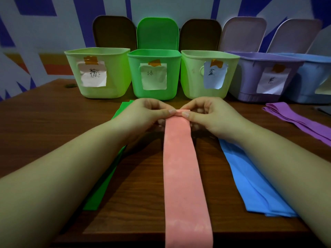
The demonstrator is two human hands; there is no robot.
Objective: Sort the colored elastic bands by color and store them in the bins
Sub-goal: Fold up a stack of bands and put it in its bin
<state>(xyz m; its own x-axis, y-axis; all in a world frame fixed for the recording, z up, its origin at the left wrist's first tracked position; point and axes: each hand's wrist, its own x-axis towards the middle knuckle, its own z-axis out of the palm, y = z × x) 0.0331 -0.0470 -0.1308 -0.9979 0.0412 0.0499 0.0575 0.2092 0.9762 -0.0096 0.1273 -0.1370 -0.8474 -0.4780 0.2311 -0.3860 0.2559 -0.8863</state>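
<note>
A long pink elastic band point(184, 169) lies down the middle of the wooden table point(53, 111). My left hand point(143, 113) and my right hand point(213, 115) both pinch its far end, which is folded over into a small roll. A green band point(103, 183) lies under my left forearm, mostly hidden. Blue bands point(250, 185) lie under my right forearm. Purple bands point(295, 120) lie at the right. Behind stand open labelled bins: pale green point(118, 76), bright green point(172, 77), a second pale green point(191, 77), purple point(250, 79) and blue point(304, 83).
Each bin carries a taped paper label, and the lids lean against the patterned wall behind them. The bins form a row across the far side of the table. The pink band runs over the near table edge at the bottom.
</note>
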